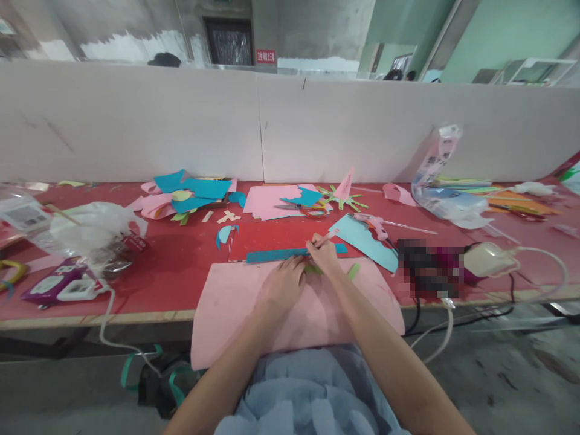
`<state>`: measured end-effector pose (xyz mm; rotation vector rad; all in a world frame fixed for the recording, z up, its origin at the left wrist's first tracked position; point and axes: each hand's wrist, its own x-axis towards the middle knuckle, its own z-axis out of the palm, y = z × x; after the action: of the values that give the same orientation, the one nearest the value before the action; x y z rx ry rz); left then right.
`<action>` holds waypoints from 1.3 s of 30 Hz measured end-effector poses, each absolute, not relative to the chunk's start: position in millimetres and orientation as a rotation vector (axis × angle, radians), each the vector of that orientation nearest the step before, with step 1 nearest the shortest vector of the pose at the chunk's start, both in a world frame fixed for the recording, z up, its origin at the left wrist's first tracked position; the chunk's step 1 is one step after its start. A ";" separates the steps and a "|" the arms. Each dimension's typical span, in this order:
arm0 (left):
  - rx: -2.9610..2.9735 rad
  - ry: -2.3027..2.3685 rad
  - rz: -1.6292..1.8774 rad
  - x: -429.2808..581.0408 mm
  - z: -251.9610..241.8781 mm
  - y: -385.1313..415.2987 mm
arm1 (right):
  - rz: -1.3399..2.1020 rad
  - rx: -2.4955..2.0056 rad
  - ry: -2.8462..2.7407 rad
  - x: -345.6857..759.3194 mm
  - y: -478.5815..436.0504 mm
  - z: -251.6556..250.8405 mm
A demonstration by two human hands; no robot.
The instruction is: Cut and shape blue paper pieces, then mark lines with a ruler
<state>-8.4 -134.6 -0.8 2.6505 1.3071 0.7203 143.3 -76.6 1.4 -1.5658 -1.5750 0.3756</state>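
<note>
A blue ruler [267, 256] lies crosswise along the upper edge of a large pink paper sheet [235, 302]. My left hand [290, 275] rests flat with its fingertips at the ruler's lower edge. Just right of it, my right hand [324, 255] is closed round a slim, pale pink pen-like tool [332, 233]; its tip is hidden, so I cannot tell whether it is a pen or a cutter. Narrow green paper pieces [354, 270] lie on the pink sheet beside and partly under my right hand. Beyond the ruler is a bright red board [272, 234].
Scissors [312, 210] lie on paper scraps behind my hands. A pink glue gun [374, 225] rests on light blue paper [362, 241] to the right. A purple bottle-like pack [63, 284] and plastic bags [90, 229] stand left. A white partition [181, 127] closes the back.
</note>
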 end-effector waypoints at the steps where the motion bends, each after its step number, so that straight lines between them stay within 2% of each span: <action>1: 2.649 1.309 0.715 -8.4 -0.6 -134.6 | 0.377 -1.569 -1.569 143.2 -76.8 1.8; 13: 2.643 1.299 0.722 -9.3 -2.0 -133.6 | 0.434 -1.561 -1.562 143.6 -75.5 1.9; 26: 2.659 1.296 0.714 -9.4 -3.5 -133.3 | 0.349 -1.559 -1.569 143.0 -77.1 3.3; 32: 2.666 1.288 0.719 -9.7 0.0 -134.5 | 0.485 -1.510 -1.454 146.5 -74.9 2.2; 39: 2.661 1.287 0.728 -8.6 -1.2 -134.3 | 0.468 -1.507 -1.530 146.4 -74.5 1.3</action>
<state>-8.6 -134.3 -1.2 2.6613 1.2870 0.7281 146.4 -74.5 1.3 -1.5066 -1.5299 0.4677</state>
